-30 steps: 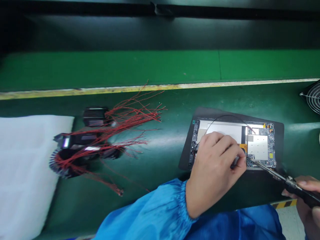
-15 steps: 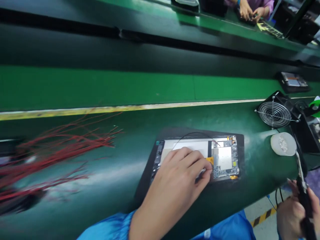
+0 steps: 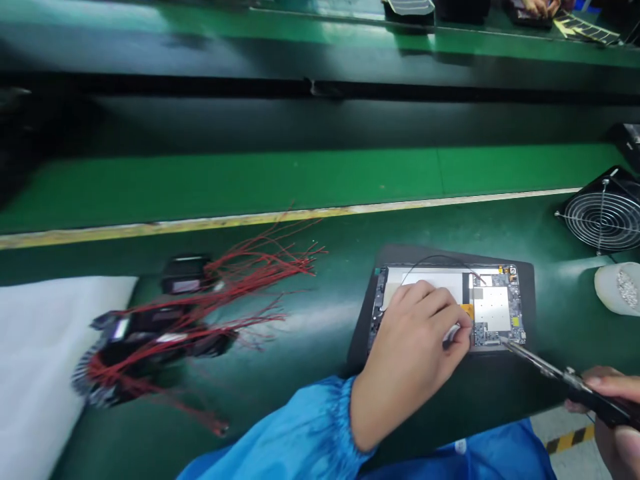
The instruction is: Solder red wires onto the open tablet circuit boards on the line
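Note:
An opened tablet lies on a dark mat, its circuit board bared on the right side. Over the tablet's middle rests my left hand, thumb and forefinger pinched together. Something pale shows between those fingers, too small to name. My right hand, partly cut off by the frame edge, grips a soldering iron. The iron's tip is at the board's lower edge; whether it touches is unclear. A thin dark wire arches over the tablet's top edge to the board.
Small black parts with red wires are bundled on the left, beside a white sheet. A fan with a wire guard and a white cup of shiny bits stand right. Another person's hands work across the bench.
The soldering iron in my right hand has moved from beside the white cup to the board's lower edge. The view has shifted left; my left hand stays pinched on the tablet.

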Demonstrator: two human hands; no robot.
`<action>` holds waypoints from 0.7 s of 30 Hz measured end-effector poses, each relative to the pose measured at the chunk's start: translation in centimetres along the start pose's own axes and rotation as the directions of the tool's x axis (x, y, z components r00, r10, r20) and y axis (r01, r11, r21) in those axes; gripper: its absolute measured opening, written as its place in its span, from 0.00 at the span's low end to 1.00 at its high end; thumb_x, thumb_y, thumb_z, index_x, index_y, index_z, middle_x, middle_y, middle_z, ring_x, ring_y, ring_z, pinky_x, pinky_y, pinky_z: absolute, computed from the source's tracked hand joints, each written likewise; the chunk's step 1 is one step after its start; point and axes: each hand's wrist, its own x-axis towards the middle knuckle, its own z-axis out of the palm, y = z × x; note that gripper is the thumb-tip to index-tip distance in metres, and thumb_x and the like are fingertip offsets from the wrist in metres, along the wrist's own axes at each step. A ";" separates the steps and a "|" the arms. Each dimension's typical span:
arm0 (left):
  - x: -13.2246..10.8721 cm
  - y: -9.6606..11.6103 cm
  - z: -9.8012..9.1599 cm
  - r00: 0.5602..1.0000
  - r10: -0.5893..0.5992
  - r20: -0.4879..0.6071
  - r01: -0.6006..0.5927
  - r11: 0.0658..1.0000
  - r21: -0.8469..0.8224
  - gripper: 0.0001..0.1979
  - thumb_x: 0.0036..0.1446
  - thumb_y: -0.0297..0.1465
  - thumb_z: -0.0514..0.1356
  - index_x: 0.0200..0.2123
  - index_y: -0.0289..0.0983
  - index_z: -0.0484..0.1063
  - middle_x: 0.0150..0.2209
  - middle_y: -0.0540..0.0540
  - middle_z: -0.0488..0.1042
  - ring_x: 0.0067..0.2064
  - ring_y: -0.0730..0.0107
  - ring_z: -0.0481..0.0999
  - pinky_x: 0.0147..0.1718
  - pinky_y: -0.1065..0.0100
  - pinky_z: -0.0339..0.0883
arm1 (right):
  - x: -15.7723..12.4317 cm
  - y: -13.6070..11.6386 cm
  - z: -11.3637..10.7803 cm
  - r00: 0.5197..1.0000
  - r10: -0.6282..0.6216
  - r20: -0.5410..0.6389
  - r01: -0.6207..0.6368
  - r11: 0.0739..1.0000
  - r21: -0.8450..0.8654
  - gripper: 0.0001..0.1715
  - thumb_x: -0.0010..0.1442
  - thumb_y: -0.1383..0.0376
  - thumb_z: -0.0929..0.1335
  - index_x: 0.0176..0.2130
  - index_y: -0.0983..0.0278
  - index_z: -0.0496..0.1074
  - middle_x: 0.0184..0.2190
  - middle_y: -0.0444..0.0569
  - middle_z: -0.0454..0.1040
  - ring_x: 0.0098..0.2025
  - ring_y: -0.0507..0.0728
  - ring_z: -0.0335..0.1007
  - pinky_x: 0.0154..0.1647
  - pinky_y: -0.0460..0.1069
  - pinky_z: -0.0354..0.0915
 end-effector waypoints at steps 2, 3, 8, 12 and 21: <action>0.0 0.1 0.1 1.000 -0.017 0.004 0.017 1.000 -0.017 0.07 0.60 0.21 0.63 0.31 0.38 0.74 0.32 0.49 0.74 0.39 0.60 0.68 0.40 0.59 0.59 | 0.5 -0.4 0.7 0.999 -0.003 0.037 0.007 0.995 -0.104 0.14 0.70 0.51 0.70 0.46 0.56 0.80 0.33 0.50 0.79 0.24 0.61 0.76 0.22 0.50 0.75; 0.0 0.2 0.0 1.000 -0.020 0.002 0.020 1.000 -0.021 0.07 0.60 0.22 0.63 0.31 0.38 0.74 0.32 0.49 0.74 0.39 0.60 0.67 0.40 0.59 0.59 | 0.5 -0.3 0.8 0.999 -0.013 0.042 0.020 0.986 -0.165 0.14 0.70 0.51 0.70 0.45 0.57 0.80 0.35 0.50 0.80 0.26 0.61 0.77 0.25 0.49 0.76; 0.1 0.4 0.0 1.000 -0.023 -0.015 0.023 0.999 -0.028 0.08 0.60 0.21 0.62 0.30 0.38 0.73 0.31 0.50 0.73 0.38 0.61 0.67 0.39 0.59 0.57 | 0.6 0.3 1.0 0.997 -0.049 0.053 0.061 0.967 -0.246 0.14 0.69 0.51 0.70 0.45 0.57 0.80 0.37 0.50 0.79 0.30 0.61 0.79 0.29 0.48 0.76; 0.1 0.4 -0.1 0.999 -0.029 -0.020 0.028 0.999 -0.043 0.08 0.59 0.21 0.62 0.29 0.38 0.72 0.31 0.50 0.73 0.38 0.61 0.66 0.39 0.59 0.57 | 0.8 0.2 1.2 0.998 -0.041 0.047 0.050 0.976 -0.213 0.12 0.67 0.53 0.71 0.44 0.56 0.80 0.36 0.50 0.79 0.28 0.62 0.79 0.24 0.49 0.76; 0.1 0.6 -0.3 0.999 -0.041 -0.013 0.041 0.999 -0.018 0.08 0.60 0.22 0.61 0.29 0.38 0.72 0.31 0.49 0.72 0.38 0.60 0.66 0.39 0.58 0.57 | 0.9 0.2 1.3 0.998 -0.020 0.057 0.034 0.967 -0.254 0.13 0.66 0.52 0.71 0.44 0.55 0.81 0.36 0.51 0.79 0.29 0.63 0.78 0.26 0.51 0.76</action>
